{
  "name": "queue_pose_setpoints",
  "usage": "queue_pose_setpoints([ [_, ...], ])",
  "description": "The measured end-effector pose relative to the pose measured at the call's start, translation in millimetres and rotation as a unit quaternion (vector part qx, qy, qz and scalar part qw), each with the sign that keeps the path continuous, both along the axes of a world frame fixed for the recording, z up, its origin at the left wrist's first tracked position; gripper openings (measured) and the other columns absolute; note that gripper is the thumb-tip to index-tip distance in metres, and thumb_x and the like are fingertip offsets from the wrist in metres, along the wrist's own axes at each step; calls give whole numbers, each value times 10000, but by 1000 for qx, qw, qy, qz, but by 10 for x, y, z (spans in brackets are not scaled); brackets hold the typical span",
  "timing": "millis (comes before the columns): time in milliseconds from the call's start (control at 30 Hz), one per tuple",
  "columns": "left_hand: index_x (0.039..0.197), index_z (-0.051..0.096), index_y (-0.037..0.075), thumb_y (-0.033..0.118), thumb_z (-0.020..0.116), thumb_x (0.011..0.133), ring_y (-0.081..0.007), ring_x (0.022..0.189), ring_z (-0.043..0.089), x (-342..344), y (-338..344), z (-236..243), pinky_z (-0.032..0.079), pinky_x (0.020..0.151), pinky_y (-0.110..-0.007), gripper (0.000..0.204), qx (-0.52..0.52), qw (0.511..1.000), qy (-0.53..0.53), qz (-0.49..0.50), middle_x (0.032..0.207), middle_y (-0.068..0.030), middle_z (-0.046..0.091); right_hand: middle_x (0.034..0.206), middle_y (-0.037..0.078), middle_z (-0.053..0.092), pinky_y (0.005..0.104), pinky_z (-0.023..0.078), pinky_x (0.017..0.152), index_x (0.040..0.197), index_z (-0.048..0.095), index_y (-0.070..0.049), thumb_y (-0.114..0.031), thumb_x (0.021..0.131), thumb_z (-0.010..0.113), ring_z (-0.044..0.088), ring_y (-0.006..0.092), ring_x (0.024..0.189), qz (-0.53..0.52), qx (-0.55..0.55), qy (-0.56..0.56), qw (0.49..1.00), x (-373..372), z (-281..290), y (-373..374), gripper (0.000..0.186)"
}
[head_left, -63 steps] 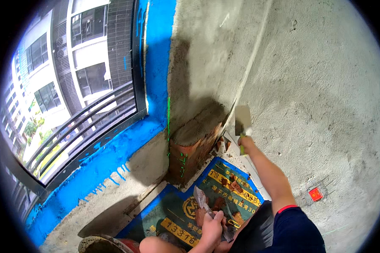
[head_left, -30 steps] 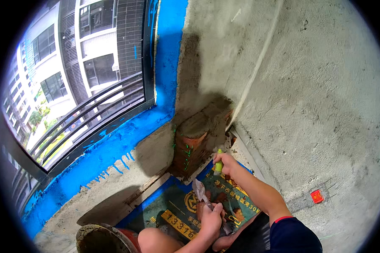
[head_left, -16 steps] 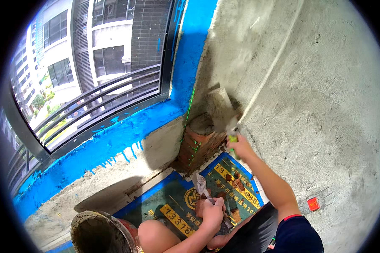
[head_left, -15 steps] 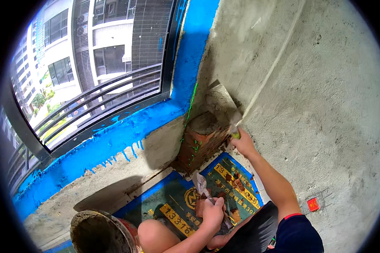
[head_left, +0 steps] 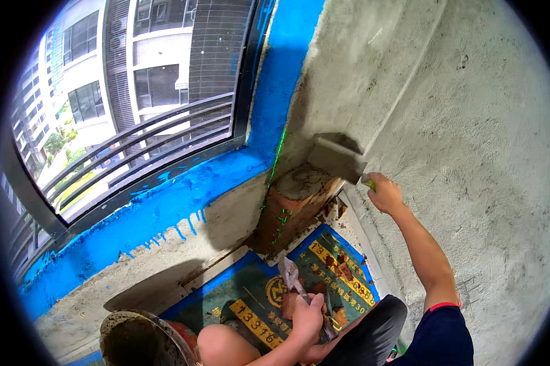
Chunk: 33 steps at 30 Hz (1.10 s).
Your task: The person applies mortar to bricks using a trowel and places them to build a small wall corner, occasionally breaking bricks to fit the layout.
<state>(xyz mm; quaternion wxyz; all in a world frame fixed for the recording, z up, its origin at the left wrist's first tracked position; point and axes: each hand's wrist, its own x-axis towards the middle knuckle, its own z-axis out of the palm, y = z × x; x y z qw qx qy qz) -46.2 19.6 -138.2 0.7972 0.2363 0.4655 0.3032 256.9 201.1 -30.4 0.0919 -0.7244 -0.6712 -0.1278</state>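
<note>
My right hand (head_left: pixel 386 194) is closed around the green handle of a wide-bladed scraper (head_left: pixel 339 160). Its flat grey blade lies by the wall just above the brick stack, touching or very close; I cannot tell which. The short brick stack (head_left: pixel 293 204) stands in the corner, with grey mortar (head_left: pixel 300 181) over its top. Lower down, my left hand (head_left: pixel 308 312) grips a long narrow tool (head_left: pixel 290 271) with a pale, dirt-smeared head; its exact kind is unclear. Beside that hand a reddish brick piece (head_left: pixel 288 302) shows, partly hidden by the fingers.
A mortar-crusted bucket (head_left: pixel 144 338) stands at my lower left, near my bent knee. Blue coating (head_left: pixel 183 180) runs along the window ledge and up beside the black window frame (head_left: pixel 241 122). Brick crumbs lie on the printed green floor sheet (head_left: pixel 250 287). Rough grey wall (head_left: pixel 470 152) rises at right.
My right hand has moved right and slightly up with the scraper, whose blade has swung flatter and away from the corner. The left hand stays nearly in place, still gripping its tool.
</note>
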Motion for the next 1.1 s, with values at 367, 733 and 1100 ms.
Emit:
queue_pose_setpoints([
  [367,917,433,83,150,517,1004,-192,602,474,154,16,-170,433,546,-395,139,-13,1000,-12,-13,751,-68,505,1205,177,660,438,513,924,1198,645,-102,-190,844,558,648,337,1107,-187,-123,-72,972,642,-64,843,375],
  [733,941,440,46,193,564,973,-159,596,511,152,96,-314,448,533,-334,195,44,998,42,-28,719,-60,521,1147,67,599,454,423,891,1229,587,-90,-180,894,537,578,246,1060,-161,57,-312,934,1210,-583,1166,350],
  [1100,946,448,42,194,569,967,-147,548,510,177,36,-199,440,516,-317,195,-21,1000,18,3,712,-54,537,952,46,602,443,481,749,1087,634,-118,-155,840,582,620,247,879,-46,136,-303,942,1198,-838,872,256],
])
